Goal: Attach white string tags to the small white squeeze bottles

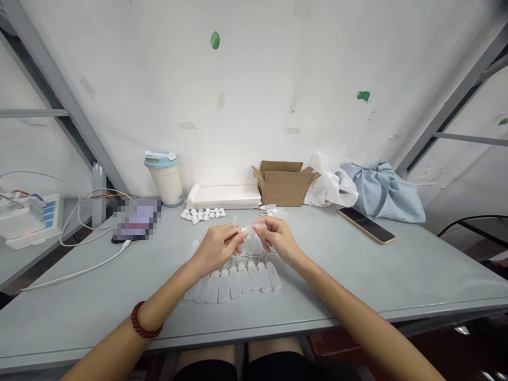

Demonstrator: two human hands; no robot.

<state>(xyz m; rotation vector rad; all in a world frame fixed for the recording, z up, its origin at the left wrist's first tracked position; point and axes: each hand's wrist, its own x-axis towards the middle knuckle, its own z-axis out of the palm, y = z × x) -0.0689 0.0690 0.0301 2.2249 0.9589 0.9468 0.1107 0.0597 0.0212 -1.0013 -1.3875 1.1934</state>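
Note:
My left hand and my right hand meet over the middle of the desk. Between their fingertips lies a small translucent plastic bottle, tilted nearly flat and partly covered by the fingers. Both hands pinch it, the left at the end where a white cord sticks up, the right at the other end. Just below them, several similar translucent bottles with white tops and cords lie in a fanned row. More pieces lie partly hidden behind my hands. Small white caps are grouped beyond my left hand.
Along the wall stand a cream tumbler, a white flat box, an open cardboard box, a white plastic bag and a light blue cloth. A phone lies right; another phone with a cable lies left.

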